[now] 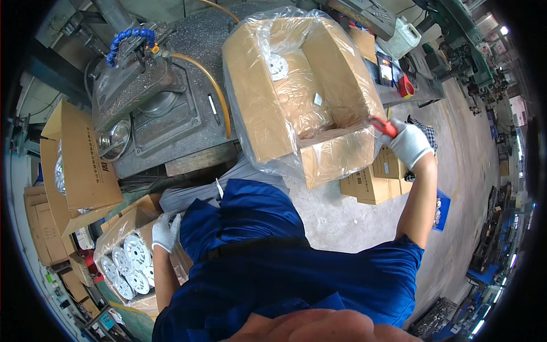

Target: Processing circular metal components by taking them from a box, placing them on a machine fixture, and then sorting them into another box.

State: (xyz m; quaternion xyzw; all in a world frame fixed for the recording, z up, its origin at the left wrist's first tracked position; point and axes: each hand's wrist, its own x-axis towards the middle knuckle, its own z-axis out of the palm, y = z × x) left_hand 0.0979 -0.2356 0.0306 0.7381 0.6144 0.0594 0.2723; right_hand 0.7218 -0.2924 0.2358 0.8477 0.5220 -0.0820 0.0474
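My right hand [408,143], in a white glove, is closed around a red-handled tool [383,126] whose exact kind I cannot make out. The tool is at the right edge of a large open cardboard box [322,161] wrapped in clear plastic. Inside that box lie cardboard under plastic and a white round disc with holes [277,67]. Low on the left, my gloved left hand [166,232] hangs beside my knee with fingers apart and nothing visible in it. It is nearest to a plastic-lined box [102,249] of several round perforated metal discs [137,251].
A machine [139,94] with a blue segmented hose [130,35] stands on the metal bench at left. Metal dishes [115,139] and a tall carton [85,165] sit beside it. Closed cartons [373,187] and a blue bin [440,211] stand on the floor at right.
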